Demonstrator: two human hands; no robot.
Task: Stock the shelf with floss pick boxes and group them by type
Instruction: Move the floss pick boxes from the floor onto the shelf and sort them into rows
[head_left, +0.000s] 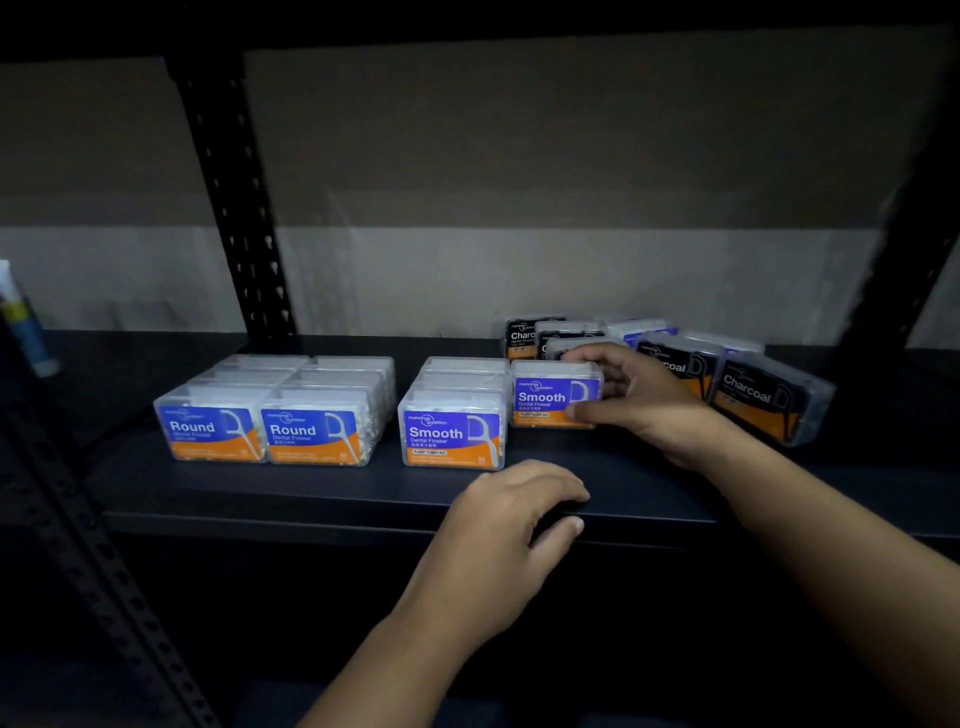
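Observation:
On the dark shelf (311, 493) stand two rows of blue "Round" floss boxes (262, 434) at the left. Beside them is a row of "Smooth" boxes (452, 434). A second "Smooth" box (550, 397) stands to its right and further back. My right hand (639, 400) grips this box, fingers over its top and thumb at its lower front. Black "Charcoal" boxes (763, 397) lean in a loose cluster at the right and behind my right hand. My left hand (509, 525) rests on the shelf's front edge, fingers curled over the lip.
A black perforated upright (234, 208) rises behind the Round boxes, and another upright (914, 249) stands at the far right. A tube-like item (23, 322) stands at the far left edge. A slanted metal rail (104, 561) crosses the lower left.

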